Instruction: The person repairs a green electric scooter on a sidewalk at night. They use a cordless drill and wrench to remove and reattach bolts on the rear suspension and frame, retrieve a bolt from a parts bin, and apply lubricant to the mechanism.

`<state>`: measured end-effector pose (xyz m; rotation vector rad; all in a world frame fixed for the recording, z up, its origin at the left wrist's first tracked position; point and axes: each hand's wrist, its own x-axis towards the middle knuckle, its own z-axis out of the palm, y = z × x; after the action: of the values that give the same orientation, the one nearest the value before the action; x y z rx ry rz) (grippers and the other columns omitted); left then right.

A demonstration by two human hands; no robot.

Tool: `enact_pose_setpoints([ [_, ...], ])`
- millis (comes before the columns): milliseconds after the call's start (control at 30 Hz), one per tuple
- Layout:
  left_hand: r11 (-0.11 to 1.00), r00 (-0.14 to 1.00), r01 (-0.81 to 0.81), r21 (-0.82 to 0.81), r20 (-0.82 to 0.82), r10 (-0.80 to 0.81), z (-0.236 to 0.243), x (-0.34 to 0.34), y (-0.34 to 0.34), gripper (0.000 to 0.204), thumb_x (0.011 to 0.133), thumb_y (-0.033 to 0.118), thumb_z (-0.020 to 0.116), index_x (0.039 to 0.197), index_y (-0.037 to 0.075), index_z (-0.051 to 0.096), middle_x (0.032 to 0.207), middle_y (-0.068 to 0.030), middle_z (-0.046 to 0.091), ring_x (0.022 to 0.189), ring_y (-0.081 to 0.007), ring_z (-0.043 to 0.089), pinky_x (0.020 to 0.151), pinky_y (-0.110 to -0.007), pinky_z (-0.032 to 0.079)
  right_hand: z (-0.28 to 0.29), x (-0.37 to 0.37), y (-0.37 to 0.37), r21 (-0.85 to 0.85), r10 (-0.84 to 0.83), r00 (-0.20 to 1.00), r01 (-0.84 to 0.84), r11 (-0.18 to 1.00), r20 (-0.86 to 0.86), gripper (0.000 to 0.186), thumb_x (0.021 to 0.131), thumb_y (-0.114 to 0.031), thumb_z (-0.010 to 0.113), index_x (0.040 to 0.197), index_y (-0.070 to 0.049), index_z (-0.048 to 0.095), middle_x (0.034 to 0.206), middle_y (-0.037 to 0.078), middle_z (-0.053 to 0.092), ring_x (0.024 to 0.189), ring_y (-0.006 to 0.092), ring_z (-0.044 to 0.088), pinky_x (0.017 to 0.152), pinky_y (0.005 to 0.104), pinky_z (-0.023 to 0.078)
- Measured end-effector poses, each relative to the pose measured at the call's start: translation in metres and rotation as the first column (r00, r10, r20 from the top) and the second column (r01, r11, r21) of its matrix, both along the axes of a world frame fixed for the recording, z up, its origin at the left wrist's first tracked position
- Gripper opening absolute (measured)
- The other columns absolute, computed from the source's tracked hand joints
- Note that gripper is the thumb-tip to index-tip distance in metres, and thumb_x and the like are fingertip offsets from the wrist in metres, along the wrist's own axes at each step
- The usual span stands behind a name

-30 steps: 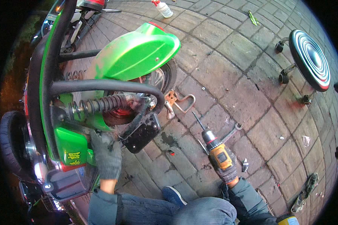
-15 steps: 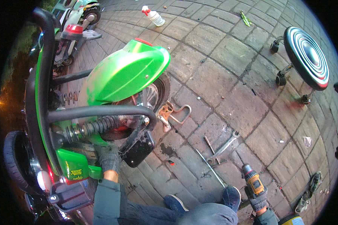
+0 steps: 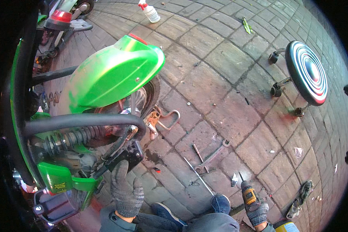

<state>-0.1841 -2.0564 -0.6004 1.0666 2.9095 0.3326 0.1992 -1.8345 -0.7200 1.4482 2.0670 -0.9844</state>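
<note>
My left hand (image 3: 127, 193), in a grey knit glove, is open beside a green scooter, its thumb apart from the stretched fingers. The fingertips reach the lower edge of a black plate (image 3: 135, 154) on the scooter's side; whether they touch it I cannot tell. Above and left of the hand are a coil-spring shock absorber (image 3: 71, 139) and the green rear fender (image 3: 114, 75) over the wheel. My right hand (image 3: 258, 214), gloved too, is closed round the grip of a yellow and black cordless drill (image 3: 250, 196), held low above the paving with its bit pointing away from me.
An open-end wrench (image 3: 213, 156), a short metal bar (image 3: 197, 151) and a long thin rod (image 3: 199, 176) lie on the paving. A rusty bracket (image 3: 152, 120) is beside the wheel. Farther off are a wheeled stool (image 3: 307, 73) and a spray bottle (image 3: 149, 13). A dark rag (image 3: 299, 199) lies at right.
My left hand has drawn back from under the shock absorber toward me, and its fingers now show. My right hand still holds the drill. The whole view has shifted.
</note>
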Motion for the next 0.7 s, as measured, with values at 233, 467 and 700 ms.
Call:
enact_pose_setpoints([
  [233,0.962,1.000,-0.027,0.270,0.019,0.023,-0.005,-0.040,0.044,0.050,0.090,0.009,0.050,0.139,0.001,0.044,0.133,-0.0234,0.050,0.122,-0.0372,0.050,0.107,-0.043,0.038,0.032,-0.037,0.012,0.021,-0.003,0.999,0.004,1.000,-0.036,0.042,0.076,-0.032,0.070,0.113,-0.011,0.067,0.089,0.018,0.070,0.080,0.0355,0.068,0.070,0.0419,0.053],
  [467,0.942,0.968,0.229,-0.244,0.154,-0.196,-0.007,-0.131,0.081,0.048,0.094,0.010,0.051,0.140,0.000,0.043,0.137,-0.0161,0.050,0.127,-0.0270,0.049,0.108,-0.038,0.040,0.033,-0.038,0.000,0.002,-0.052,0.996,0.052,0.999,0.069,0.053,0.072,-0.041,0.076,0.115,-0.012,0.066,0.092,0.017,0.071,0.084,0.0348,0.069,0.071,0.0417,0.054],
  [700,0.960,0.977,0.026,-0.279,0.212,0.035,-0.070,-0.193,0.096,0.055,0.078,0.016,0.070,0.129,0.006,0.052,0.115,-0.0161,0.063,0.102,-0.0300,0.062,0.082,-0.042,0.051,0.013,-0.019,-0.006,-0.013,-0.079,0.997,0.079,0.997,0.002,0.046,0.071,-0.043,0.075,0.105,-0.012,0.069,0.090,0.018,0.070,0.083,0.0354,0.068,0.070,0.0429,0.053],
])
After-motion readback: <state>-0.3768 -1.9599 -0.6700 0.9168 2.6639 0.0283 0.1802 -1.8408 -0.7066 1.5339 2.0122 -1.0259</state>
